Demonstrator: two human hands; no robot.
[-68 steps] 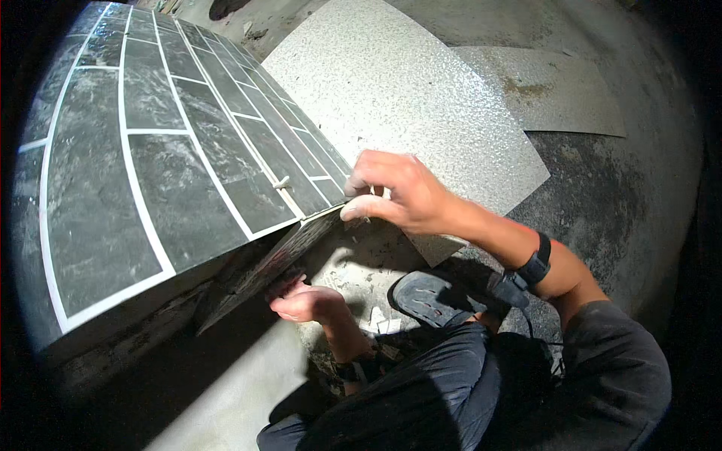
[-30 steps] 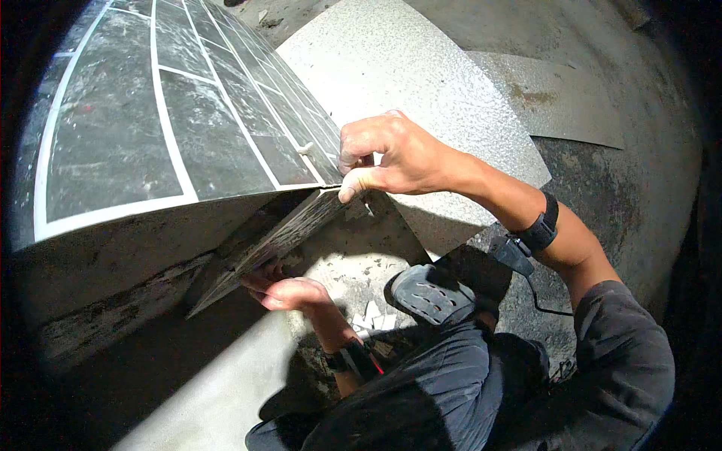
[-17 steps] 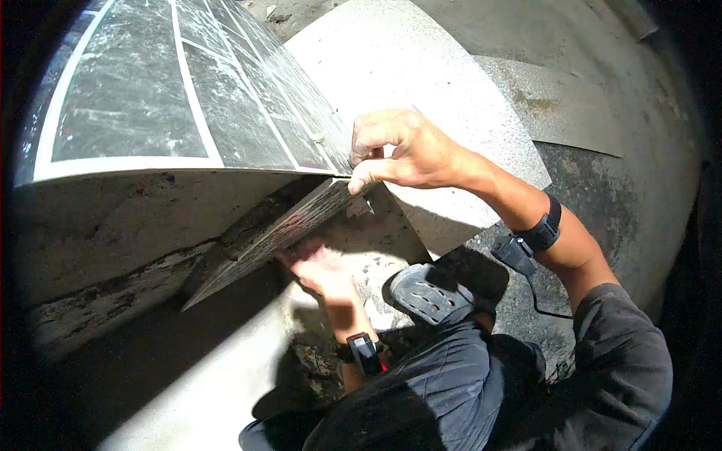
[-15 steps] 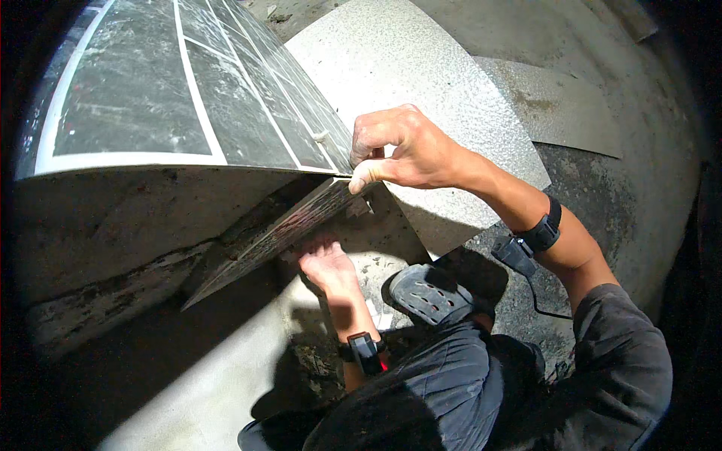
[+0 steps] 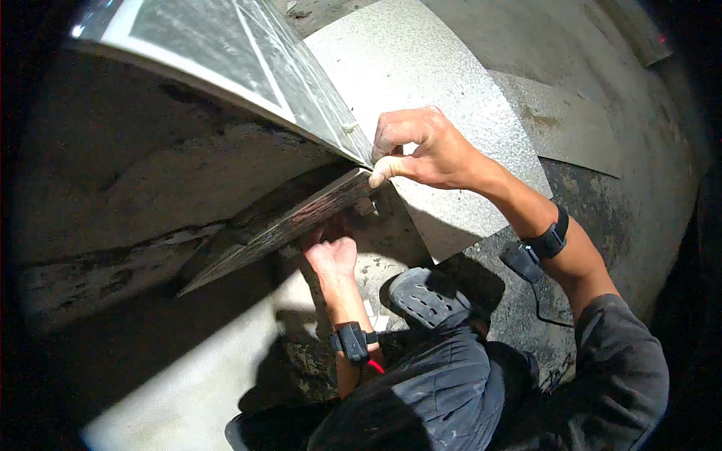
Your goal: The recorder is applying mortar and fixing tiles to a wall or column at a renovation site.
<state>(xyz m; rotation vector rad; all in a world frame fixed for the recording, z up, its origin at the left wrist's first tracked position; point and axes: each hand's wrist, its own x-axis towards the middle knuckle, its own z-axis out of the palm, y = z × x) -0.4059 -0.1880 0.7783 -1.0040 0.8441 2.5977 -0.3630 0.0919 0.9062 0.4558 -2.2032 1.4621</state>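
Near the middle, my right hand (image 5: 421, 146) pinches the upper corner of a dark thin tile (image 5: 289, 222), thumb against its edge and fingers curled. The tile leans out at a slant below the raised surface (image 5: 203, 60), whose grey top is marked with white lines. Pale dust coats the thumb and fingertips. Lower down, my left hand (image 5: 332, 254) reaches to the tile's underside. Its fingers go into shadow there, so I cannot see whether they grip or only press the tile.
A large pale speckled sheet (image 5: 421, 83) lies beyond my right hand, with a second sheet (image 5: 564, 124) further right. Near my knee is my grey clog (image 5: 429, 297). The dark face (image 5: 150, 165) of the raised surface fills the left. A cable (image 5: 543, 310) hangs from my right wrist's band.
The view has shifted, showing more of the raised surface's dark face. My left hand's fingers have moved further into the shadow under the tile. My right hand keeps its pinch on the corner.
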